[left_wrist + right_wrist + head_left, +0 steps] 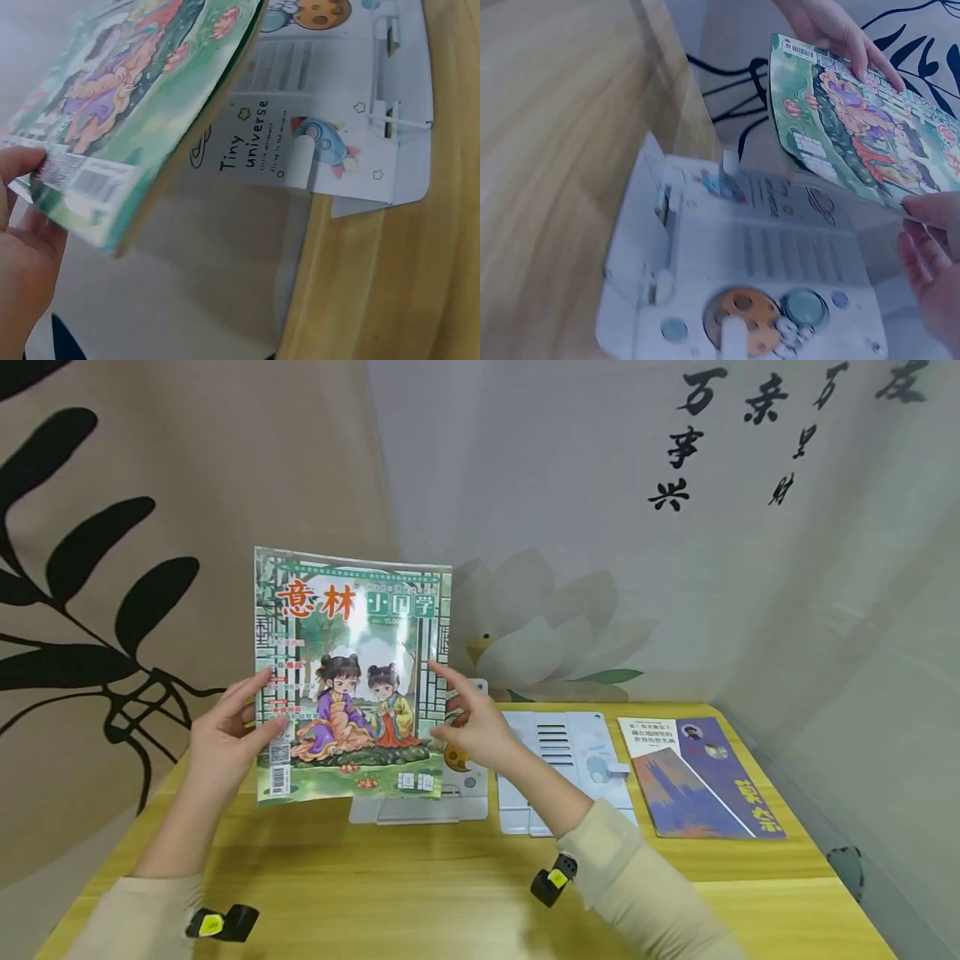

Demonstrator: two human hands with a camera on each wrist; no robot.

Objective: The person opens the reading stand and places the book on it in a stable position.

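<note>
Both hands hold up a magazine (352, 693) with a green illustrated cover of two seated children and large orange characters. My left hand (228, 727) grips its left edge, thumb over the front near the barcode, as the left wrist view also shows. At the opposite edge, my right hand (472, 718) pinches the magazine; in the right wrist view one digit lies on the cover and other fingers (922, 251) curl beneath. Behind and below the magazine stands a white book stand (420, 810), partly hidden, printed with a cookie-like planet and a rocket.
A second white book stand (551, 743) with slots is on the yellow wooden table (390, 893), right of the first. Farther right lies a purple and white booklet (705, 777). A printed curtain (525, 485) hangs behind the table.
</note>
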